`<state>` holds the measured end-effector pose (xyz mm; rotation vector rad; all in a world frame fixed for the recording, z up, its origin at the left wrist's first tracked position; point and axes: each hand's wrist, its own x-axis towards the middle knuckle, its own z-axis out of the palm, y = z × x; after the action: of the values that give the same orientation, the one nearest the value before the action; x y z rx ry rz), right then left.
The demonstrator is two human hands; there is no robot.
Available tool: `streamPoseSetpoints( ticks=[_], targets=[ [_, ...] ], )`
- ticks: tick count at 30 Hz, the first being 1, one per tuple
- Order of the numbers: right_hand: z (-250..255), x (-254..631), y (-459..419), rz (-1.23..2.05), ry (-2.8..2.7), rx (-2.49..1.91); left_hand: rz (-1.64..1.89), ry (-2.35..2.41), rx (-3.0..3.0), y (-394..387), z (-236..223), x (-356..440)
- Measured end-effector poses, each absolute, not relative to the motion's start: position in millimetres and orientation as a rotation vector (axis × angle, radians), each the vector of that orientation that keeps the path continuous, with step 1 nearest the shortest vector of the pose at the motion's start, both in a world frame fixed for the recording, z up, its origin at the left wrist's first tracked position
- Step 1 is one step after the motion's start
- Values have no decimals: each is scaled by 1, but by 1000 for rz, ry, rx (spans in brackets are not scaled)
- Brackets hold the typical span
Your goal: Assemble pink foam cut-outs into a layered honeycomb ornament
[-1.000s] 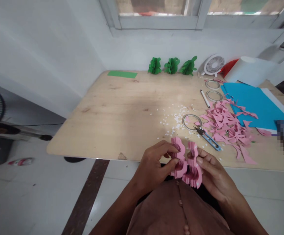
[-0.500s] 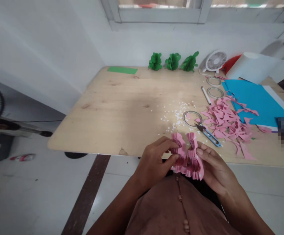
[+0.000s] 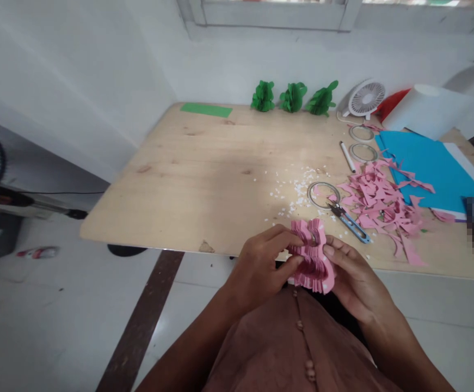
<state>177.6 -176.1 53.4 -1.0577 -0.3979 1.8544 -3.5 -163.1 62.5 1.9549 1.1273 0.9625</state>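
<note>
A thick stack of pink paper cutouts [image 3: 311, 261] with wavy edges and small white spots is between my hands, just off the table's front edge. My left hand [image 3: 267, 261] pinches its left side with thumb and fingers. On the other side, my right hand [image 3: 349, 272] grips it with the thumb in front and the fingers mostly hidden behind. Layers fan slightly apart along the edges. Blue-handled thread snips [image 3: 353, 224] lie on the table beyond my right hand, their tips at a roll of tape [image 3: 324, 195].
Pink paper scraps [image 3: 383, 196] are heaped at right, partly over blue sheets [image 3: 436, 163]. White bits [image 3: 297, 188] litter the wooden table [image 3: 179, 179]. Two more tape rolls [image 3: 363, 153], a marker [image 3: 347, 157], a small fan [image 3: 366, 99] and green paper figures [image 3: 293, 97] stand or lie farther back.
The two halves of the pink stack, apart earlier with a gap between them, are now pressed together. Both hands have moved slightly closer. The camera view has shifted a little.
</note>
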Motion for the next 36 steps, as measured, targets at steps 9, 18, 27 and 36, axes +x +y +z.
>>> streamPoseSetpoints(
  ticks=[9, 18, 27, 36],
  targets=[
    [51, 179, -175, 1784, -474, -1152, 917, 1142, 2011, -163, 66, -1],
    [53, 178, -176, 1770, -571, -1182, 893, 1143, 2014, -161, 65, -1],
    [55, 178, -175, 1761, -636, -1195, 894, 1133, 2035, -160, 66, -2],
    [55, 179, -174, 1775, -640, -1195, 893, 1089, 2049, -159, 68, -3]
  ],
)
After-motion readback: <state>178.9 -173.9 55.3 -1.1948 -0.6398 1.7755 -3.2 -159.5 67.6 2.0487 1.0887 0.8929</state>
